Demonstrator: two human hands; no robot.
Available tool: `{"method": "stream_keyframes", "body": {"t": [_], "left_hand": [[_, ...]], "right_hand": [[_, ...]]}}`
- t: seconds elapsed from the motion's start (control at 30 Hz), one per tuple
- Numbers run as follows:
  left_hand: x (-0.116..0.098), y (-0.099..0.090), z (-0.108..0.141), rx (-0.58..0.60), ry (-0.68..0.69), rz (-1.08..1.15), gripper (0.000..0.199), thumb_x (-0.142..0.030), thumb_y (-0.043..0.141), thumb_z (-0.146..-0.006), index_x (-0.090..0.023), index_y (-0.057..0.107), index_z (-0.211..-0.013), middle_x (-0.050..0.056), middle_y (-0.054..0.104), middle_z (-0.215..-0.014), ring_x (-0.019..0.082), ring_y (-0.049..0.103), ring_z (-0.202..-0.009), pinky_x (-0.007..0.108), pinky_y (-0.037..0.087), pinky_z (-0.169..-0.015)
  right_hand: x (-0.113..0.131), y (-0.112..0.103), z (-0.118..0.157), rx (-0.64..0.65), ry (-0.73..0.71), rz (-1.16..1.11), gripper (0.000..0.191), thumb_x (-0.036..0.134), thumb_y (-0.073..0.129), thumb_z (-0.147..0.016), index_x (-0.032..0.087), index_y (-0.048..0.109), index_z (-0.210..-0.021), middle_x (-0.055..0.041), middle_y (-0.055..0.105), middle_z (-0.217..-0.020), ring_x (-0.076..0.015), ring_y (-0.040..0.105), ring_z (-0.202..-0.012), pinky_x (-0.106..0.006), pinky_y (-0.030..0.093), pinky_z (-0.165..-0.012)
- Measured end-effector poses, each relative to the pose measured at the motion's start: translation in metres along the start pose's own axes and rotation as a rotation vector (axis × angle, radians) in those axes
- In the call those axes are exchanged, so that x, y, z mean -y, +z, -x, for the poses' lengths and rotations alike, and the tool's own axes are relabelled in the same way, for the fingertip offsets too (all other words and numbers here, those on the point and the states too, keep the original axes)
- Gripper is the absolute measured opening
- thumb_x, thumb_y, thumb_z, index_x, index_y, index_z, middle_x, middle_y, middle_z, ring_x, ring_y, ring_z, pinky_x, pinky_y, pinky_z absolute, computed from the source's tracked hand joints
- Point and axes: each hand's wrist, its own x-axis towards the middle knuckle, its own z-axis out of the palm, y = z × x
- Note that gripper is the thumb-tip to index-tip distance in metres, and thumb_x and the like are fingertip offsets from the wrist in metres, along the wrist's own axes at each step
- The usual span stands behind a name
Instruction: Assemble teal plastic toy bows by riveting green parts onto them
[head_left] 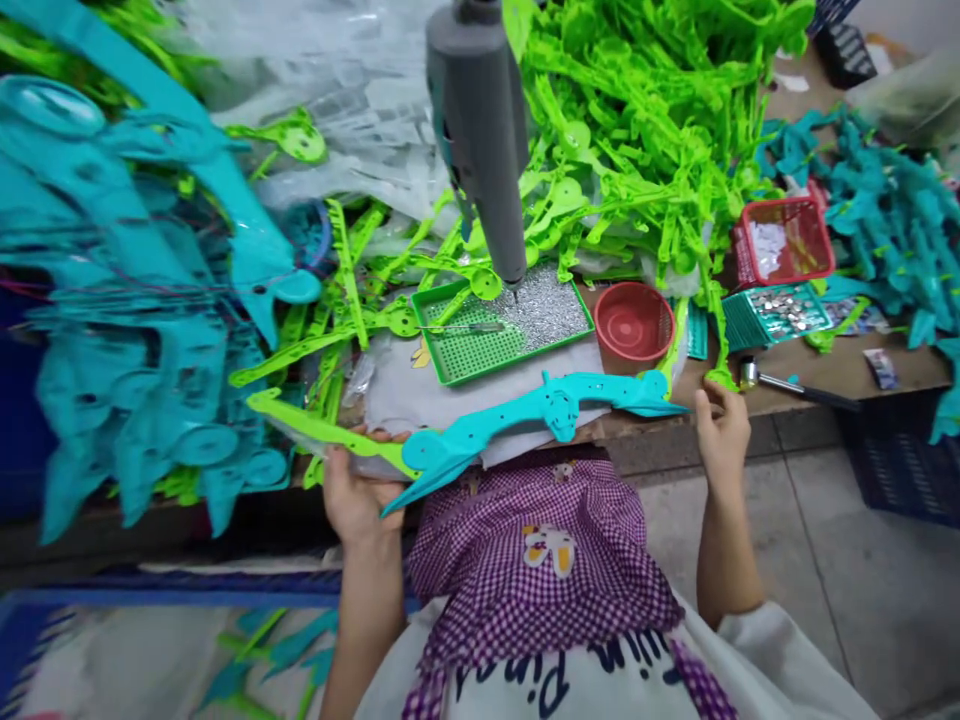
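Right now, left hand (358, 500): thumb over the left green arm (315, 428), fingers behind it, a real grip
Right hand (726, 430): fingers bent just beside the piece's right tip, by a green end; whether they pinch it, cannot tell
Turquoise piece (559, 405): spans the gap between both hands, left end against the left hand, slightly lower there
Screw tray (465, 355): ahead of and between the hands, its right part heaped with small metal bits
Driver (506, 200): upright, tip low over the heap, forward of both hands
Risk, piece: with the right end perhaps unsupported, it could swing or slip toward the lap; loose right fingers would be the cause
Risk, tray: lifting the piece forward might clip the rim and scatter the bits, or bump the driver
Risk, green arm: likely to snag on the loose green parts (349, 300) ahead of the left hand
Edges: bench edge (630, 432) between the hands, under the piece; hammer (795, 390) to the right hand's right, near
Room: tight left of the left hand, turquoise stack (150, 400) close; freest toward the body, over the apron (525, 560), and below the right hand
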Motion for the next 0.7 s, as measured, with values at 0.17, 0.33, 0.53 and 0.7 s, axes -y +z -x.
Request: {"method": "stream_keyframes", "body": {"t": [0.17, 0.33, 0.53, 0.7], "left_hand": [[-0.004, 0.000, -0.006, -0.007, 0.068, -0.017, 0.030, -0.046, 0.057, -0.075, -0.017, 0.056, -0.083, 0.000, 0.057, -0.062, 0.017, 0.056, -0.063, 0.033, 0.050, -0.067], [-0.005, -0.002, -0.016, 0.039, 0.155, -0.165, 0.037, -0.052, 0.058, -0.068, -0.019, 0.050, -0.081, -0.001, 0.053, -0.066, 0.017, 0.051, -0.067, 0.034, 0.048, -0.072], [-0.007, -0.005, -0.025, 0.065, 0.209, -0.334, 0.041, -0.060, 0.053, -0.064, -0.022, 0.042, -0.075, -0.002, 0.042, -0.066, 0.017, 0.047, -0.070, 0.035, 0.046, -0.075], [-0.016, 0.000, -0.025, 0.011, 0.201, -0.368, 0.040, -0.057, 0.055, -0.059, -0.022, 0.040, -0.071, -0.002, 0.043, -0.068, 0.016, 0.043, -0.069, 0.032, 0.043, -0.069]], "right_hand": [[-0.004, 0.007, -0.009, 0.102, 0.071, -0.039, 0.065, 0.070, 0.049, -0.082, 0.015, 0.065, -0.113, -0.0179, 0.068, -0.114, -0.0278, 0.064, -0.102, -0.048, 0.051, -0.091], [-0.001, 0.013, -0.022, 0.316, 0.108, -0.140, 0.063, 0.071, 0.055, -0.079, 0.019, 0.064, -0.113, -0.0135, 0.072, -0.104, -0.0258, 0.069, -0.087, -0.046, 0.055, -0.083], [0.003, 0.011, -0.028, 0.456, 0.427, -0.586, 0.063, 0.071, 0.071, -0.065, 0.023, 0.063, -0.104, -0.0016, 0.068, -0.082, -0.0137, 0.065, -0.064, -0.025, 0.053, -0.053], [0.011, -0.002, -0.024, 0.492, 0.571, -0.755, 0.055, 0.067, 0.080, -0.056, 0.022, 0.061, -0.081, 0.0044, 0.063, -0.067, -0.0082, 0.060, -0.053, -0.018, 0.047, -0.045]]}}
